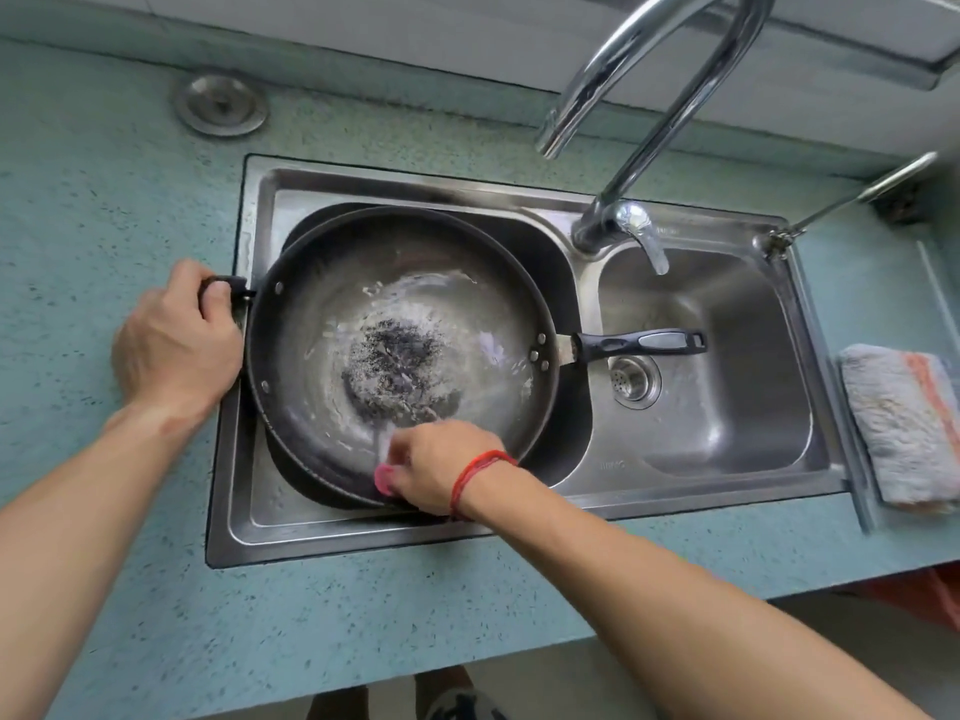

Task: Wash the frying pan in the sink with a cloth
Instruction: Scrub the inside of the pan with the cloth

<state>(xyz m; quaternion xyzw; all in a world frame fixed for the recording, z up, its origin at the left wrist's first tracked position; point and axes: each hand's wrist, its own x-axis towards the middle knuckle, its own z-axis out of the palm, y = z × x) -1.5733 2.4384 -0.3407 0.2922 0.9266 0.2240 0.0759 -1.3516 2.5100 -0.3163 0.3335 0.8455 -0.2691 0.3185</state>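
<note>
Bracing matters: my left hand point(176, 340) curls its fingers round the side grip of the frying pan point(311, 314); my right hand point(436, 459) fingers pinch the cloth point(384, 480); I'd scrub toward the charred centre point(395, 366).

Head-worn camera looks steeply down, close above the sink point(363, 532).

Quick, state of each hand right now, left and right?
Left hand: grips the short side handle of the frying pan.
Right hand: holds a pink cloth at the pan's near rim.
</note>
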